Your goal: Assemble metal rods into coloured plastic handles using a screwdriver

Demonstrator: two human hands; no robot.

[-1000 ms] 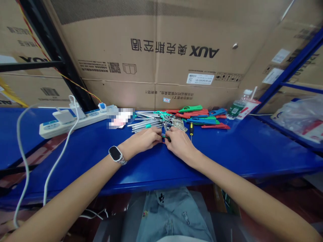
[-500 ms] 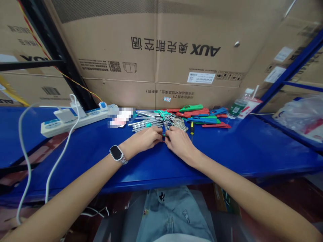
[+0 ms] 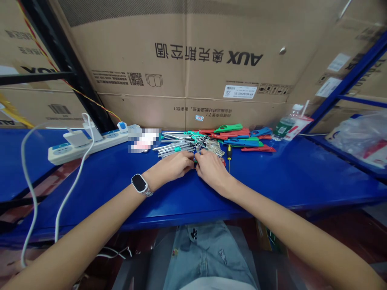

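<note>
My left hand [image 3: 180, 163], with a watch [image 3: 139, 183] on its wrist, is closed with its fingertips pinched together. My right hand [image 3: 211, 166] is closed too, its fingertips meeting those of the left. Whatever small piece lies between them is mostly hidden. A bit of red [image 3: 223, 162] shows beside the right hand. Just beyond the fingers is a heap of thin metal tubes [image 3: 171, 150] with green ends and wires. Clear plastic parts [image 3: 216, 147] lie at its right side. A yellow and black screwdriver [image 3: 229, 153] rests to the right of my right hand.
Green [image 3: 229, 128], blue and red plastic shells are piled behind the screwdriver. A bottle [image 3: 282, 128] and a cup [image 3: 298, 128] stand farther right. On the left lie a power strip [image 3: 105, 141] and a blurred-out object [image 3: 144, 141]. A large carton [image 3: 181, 92] backs the blue table [image 3: 272, 177].
My right hand has shifted slightly left, closing the gap between the hands. The small piece seen between the fingers before is now mostly covered, and red shows beside the right hand.
</note>
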